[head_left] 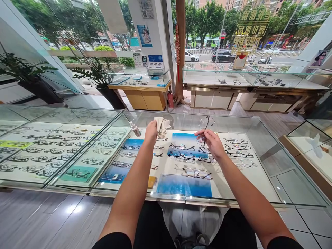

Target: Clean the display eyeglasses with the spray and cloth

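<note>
My left hand [151, 131] is closed on a cream-coloured cloth [163, 126], which hangs from the fingers to the right. Between the fingers of my right hand [212, 141] is a pair of eyeglasses [203, 123], held on end above the glass counter, one lens up and one down. A small white spray bottle [135, 129] stands on the glass just left of my left hand. Under the glass, several eyeglass frames [196, 173] lie in rows, some on blue cards [184, 186]. The fingertips of my left hand are partly hidden by the cloth.
The glass display counter [233, 199] runs across in front of my knees. More eyeglass frames fill its left section. Behind it stand a wooden display case [145, 98], a red fire extinguisher [170, 99] and potted plants [110, 93]. Another glass case [311, 148] stands at right.
</note>
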Motion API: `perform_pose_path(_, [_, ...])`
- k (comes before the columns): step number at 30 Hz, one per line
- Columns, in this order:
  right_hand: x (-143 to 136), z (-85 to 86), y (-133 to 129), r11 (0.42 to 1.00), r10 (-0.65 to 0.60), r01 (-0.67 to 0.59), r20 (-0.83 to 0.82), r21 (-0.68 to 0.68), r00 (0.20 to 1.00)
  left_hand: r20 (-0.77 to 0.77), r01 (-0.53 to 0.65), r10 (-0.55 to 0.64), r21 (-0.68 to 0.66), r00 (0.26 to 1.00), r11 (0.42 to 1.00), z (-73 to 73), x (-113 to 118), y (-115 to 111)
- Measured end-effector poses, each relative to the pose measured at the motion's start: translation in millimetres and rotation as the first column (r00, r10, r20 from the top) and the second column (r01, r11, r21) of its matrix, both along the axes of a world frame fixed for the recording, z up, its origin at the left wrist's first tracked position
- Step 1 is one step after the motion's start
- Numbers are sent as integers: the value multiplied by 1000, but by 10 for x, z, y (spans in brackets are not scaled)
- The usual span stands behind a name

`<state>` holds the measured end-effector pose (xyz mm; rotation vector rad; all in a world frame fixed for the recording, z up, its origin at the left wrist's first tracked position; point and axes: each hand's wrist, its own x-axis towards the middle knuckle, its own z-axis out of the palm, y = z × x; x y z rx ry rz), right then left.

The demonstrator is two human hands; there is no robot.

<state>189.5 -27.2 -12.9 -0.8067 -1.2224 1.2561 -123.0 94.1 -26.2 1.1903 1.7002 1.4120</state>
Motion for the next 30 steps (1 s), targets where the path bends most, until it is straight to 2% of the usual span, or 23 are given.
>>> perform_pose_path(2, [1, -1, 4, 1000, -2, 2, 1, 0, 1000, 259, 79, -76, 0, 963, 997, 51, 57, -23])
perform_pose_path(4, [3, 4, 3, 1000, -6, 5, 10, 2, 1000, 496, 159, -148, 20, 856, 987, 94, 145, -76])
perform_pose_path(6, [8, 14, -2, 1000, -9, 9, 17, 3, 1000, 588, 228, -206, 38, 782, 973, 120, 262, -148])
perform_pose_path(10, [34, 17, -7, 999, -34, 33, 37, 15, 999, 597, 417, -372, 69, 711, 907, 110, 550, -322])
perform_pose_path(17, [54, -8, 18, 993, -92, 92, -1, 78, 996, 544, 696, -606, 56, 581, 716, 72, 927, -667])
perform_pose_path(22, [40, -6, 24, 994, -86, 86, -3, 61, 996, 483, 788, -699, 31, 527, 615, 83, 1070, -843])
perform_pose_path(26, [23, -14, 5, 1000, -29, 29, -11, -4, 1000, 490, 838, -747, 55, 450, 542, 63, 1147, -930])
perform_pose_path(30, [-23, -20, -28, 999, 39, -39, -16, -31, 999, 516, 866, -764, 81, 388, 494, 58, 1180, -992])
